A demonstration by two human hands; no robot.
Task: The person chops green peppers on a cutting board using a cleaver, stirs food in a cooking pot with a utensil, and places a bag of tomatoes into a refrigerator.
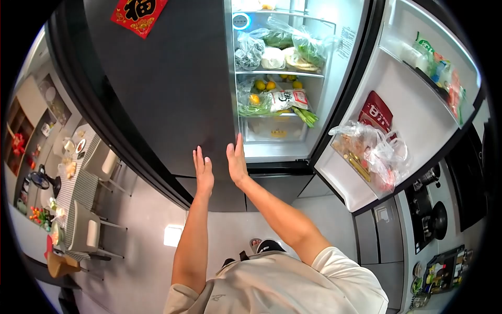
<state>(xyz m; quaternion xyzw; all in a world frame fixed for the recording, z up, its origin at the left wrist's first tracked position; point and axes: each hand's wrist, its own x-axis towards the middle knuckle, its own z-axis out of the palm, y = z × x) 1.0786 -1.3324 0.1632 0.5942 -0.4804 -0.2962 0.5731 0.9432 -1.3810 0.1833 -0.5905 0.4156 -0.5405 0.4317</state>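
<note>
Both arms reach forward in front of a dark refrigerator whose right door stands open. My left hand (204, 171) is raised with nothing in it, fingers stretched upward, before the closed left door (172, 89). Beside it, my right hand (237, 163) is also bare, fingers extended and palm turned inward, near the edge of the lit compartment. A gap separates the two hands. On the shelves behind lie bagged greens (308, 47), a white package with red print (288, 99), yellow fruit (260, 85) and green stalks (305, 116). A clear drawer (274, 129) sits below them.
The open right door (361, 78) holds plastic bags (384, 157), a dark red packet (376, 112) and bagged items on its upper rack. A counter with a wok (438, 221) is at right. A dining table (78, 172) and chairs (89, 227) stand at left.
</note>
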